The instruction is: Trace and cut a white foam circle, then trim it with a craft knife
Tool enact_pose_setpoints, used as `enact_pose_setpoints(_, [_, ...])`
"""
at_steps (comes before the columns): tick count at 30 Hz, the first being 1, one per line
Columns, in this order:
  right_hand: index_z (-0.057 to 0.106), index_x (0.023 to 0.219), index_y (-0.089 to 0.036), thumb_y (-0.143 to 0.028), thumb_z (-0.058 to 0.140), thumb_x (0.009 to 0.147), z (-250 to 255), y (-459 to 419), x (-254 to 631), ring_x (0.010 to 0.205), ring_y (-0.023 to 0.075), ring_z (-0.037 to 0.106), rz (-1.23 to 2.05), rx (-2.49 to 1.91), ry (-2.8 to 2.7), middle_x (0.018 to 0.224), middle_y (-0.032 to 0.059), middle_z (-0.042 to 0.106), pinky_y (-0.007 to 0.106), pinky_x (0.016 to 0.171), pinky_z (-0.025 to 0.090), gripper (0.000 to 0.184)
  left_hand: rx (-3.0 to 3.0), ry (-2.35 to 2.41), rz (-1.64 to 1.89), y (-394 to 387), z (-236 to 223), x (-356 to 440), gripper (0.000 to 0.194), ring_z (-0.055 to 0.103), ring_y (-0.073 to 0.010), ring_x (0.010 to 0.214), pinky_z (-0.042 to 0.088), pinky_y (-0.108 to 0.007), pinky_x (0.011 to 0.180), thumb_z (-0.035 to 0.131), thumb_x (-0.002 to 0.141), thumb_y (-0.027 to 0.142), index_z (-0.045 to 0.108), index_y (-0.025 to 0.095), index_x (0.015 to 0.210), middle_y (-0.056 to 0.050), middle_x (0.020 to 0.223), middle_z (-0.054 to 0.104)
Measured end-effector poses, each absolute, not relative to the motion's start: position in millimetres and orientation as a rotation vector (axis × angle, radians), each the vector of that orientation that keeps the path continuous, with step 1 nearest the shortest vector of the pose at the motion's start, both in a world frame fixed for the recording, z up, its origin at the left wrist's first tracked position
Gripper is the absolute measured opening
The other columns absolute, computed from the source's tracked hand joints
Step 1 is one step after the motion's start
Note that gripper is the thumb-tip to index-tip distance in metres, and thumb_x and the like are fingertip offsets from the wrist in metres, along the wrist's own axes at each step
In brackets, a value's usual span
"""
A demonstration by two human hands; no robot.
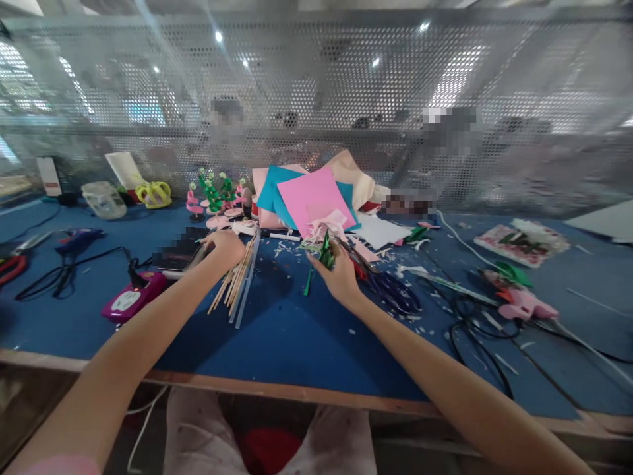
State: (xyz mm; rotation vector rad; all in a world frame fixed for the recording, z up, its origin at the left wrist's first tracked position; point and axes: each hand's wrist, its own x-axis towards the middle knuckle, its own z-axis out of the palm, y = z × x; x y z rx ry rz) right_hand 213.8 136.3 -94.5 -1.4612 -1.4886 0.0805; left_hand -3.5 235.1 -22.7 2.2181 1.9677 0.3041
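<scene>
Craft workshop: scrap-strewn bench, colored paper.

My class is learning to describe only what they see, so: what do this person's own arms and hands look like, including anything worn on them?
The left hand and right hand are ungloved, with no watch or bracelet visible. Both forearms are uncovered. A patch of pink, probably a sleeve edge, shows on the left arm.
</scene>
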Motion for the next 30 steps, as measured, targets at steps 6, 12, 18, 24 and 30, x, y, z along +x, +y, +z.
enact_pose_setpoints(6, [0.052,0.122,-0.012,-0.062,0.053,0.076,-99.7,140.5,214.0,0.111,0.0306,0.052,0.055,-1.456,-1.512,0.114,0.0175,0.060,0.048,0.096,0.039,0.068,2.235,2.233,0.034,222.0,-25.7,11.6,0.042,0.053,-0.0465,0.106,0.044,-0.053,0.075,0.067,0.068,0.020,0.062,0.001,0.105,-0.032,0.104,0.061])
enact_pose_setpoints(12, [0.052,0.122,-0.011,-0.060,0.054,0.076,-99.9,140.4,215.0,0.111,0.0312,0.052,0.045,-1.452,-1.543,0.115,0.0181,0.059,0.048,0.096,0.039,0.068,2.282,2.246,0.029,213.9,-26.7,14.7,0.045,0.058,-0.0397,0.103,0.049,-0.038,0.069,0.055,0.079,0.016,0.052,-0.004,0.119,-0.034,0.113,0.055])
enact_pose_setpoints(18, [0.050,0.124,-0.013,-0.064,0.051,0.076,-99.7,138.2,218.0,0.115,0.0328,0.048,-0.020,-1.494,-1.558,0.119,0.0181,0.056,0.050,0.098,0.037,0.070,2.401,2.194,0.076,201.9,-23.1,19.2,0.040,0.050,-0.0380,0.116,0.045,-0.042,0.086,0.040,0.085,0.004,0.046,-0.009,0.122,-0.034,0.119,0.050])
enact_pose_setpoints(24, [0.052,0.121,-0.008,-0.067,0.048,0.076,-102.3,139.9,219.2,0.111,0.0327,0.050,-0.055,-1.514,-1.589,0.115,0.0207,0.058,0.049,0.096,0.038,0.074,2.497,2.064,0.047,201.5,-35.5,27.6,0.044,0.055,-0.0340,0.110,0.049,-0.037,0.082,0.054,0.080,0.008,0.047,-0.003,0.122,-0.030,0.120,0.051])
enact_pose_setpoints(30, [0.048,0.127,-0.011,-0.068,0.041,0.079,-104.3,139.8,221.1,0.112,0.0326,0.048,-0.169,-1.610,-1.630,0.116,0.0181,0.057,0.049,0.094,0.039,0.075,2.653,2.006,0.161,197.7,-54.2,32.9,0.037,0.059,-0.0270,0.103,0.050,-0.031,0.077,0.037,0.086,0.003,0.045,-0.001,0.122,-0.025,0.113,0.055])
